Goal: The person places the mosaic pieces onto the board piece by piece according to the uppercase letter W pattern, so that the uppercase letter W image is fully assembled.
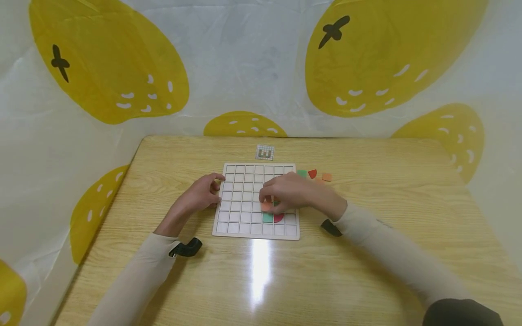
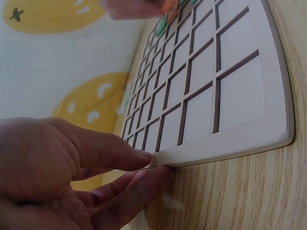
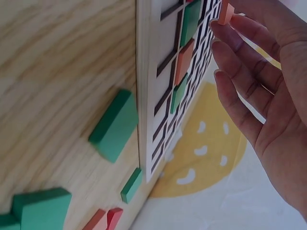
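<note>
A pale board with a square grid (image 1: 246,217) lies on the table. At its left edge my left hand (image 1: 201,192) pinches the rim; in the left wrist view the thumb lies at the top of the rim, the fingers at its side. Over the right part of the grid, my right hand (image 1: 288,190) holds a small orange tile (image 3: 225,13) between thumb and fingers. Below that hand, a green tile (image 1: 267,218) and a pinkish-red rounded tile (image 1: 279,218) sit in cells. The right wrist view shows another orange tile (image 3: 184,62) between green ones in a row.
Right of the board lie loose pieces: a green tile (image 1: 302,174), a red wedge (image 1: 312,174) and an orange tile (image 1: 326,177). Larger green blocks (image 3: 115,125) show in the right wrist view. A small patterned card (image 1: 265,152) lies behind the board, before a fruit-print cloth.
</note>
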{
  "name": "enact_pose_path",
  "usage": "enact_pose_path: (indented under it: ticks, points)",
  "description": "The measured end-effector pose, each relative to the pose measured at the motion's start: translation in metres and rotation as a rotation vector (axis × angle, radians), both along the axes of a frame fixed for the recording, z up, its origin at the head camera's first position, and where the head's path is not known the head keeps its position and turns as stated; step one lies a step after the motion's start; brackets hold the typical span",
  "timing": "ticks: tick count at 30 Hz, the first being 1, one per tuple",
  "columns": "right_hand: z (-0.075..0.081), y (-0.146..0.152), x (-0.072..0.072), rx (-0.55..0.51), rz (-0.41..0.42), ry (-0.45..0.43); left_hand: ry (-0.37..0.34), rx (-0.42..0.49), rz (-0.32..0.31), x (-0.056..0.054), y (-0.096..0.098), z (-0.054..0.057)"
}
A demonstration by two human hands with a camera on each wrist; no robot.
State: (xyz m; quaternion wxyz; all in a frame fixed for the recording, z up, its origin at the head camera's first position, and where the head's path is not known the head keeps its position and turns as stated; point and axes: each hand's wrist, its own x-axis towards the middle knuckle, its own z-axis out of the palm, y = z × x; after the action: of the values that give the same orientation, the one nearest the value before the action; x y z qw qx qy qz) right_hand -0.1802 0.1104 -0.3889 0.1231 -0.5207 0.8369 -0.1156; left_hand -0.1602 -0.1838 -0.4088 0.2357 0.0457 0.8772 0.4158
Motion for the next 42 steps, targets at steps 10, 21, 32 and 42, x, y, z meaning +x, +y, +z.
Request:
enact_pose_path:
  ticks: [10, 21, 32, 42]
  points:
    - [-0.005, -0.011, 0.006, 0.017, 0.019, 0.012, -0.004, -0.009, 0.001, 0.0, 0.0, -0.001]
    - [-0.007, -0.025, 0.01, 0.061, 0.06, 0.043, 0.014, -0.033, -0.004, 0.001, 0.001, 0.0]
    - [-0.008, -0.026, 0.011, 0.083, 0.096, 0.07, -0.002, -0.003, 0.009, 0.0, 0.001, 0.0]
    - [-0.006, -0.002, 0.006, 0.022, 0.018, 0.043, -0.003, -0.021, 0.008, 0.001, 0.002, 0.0]
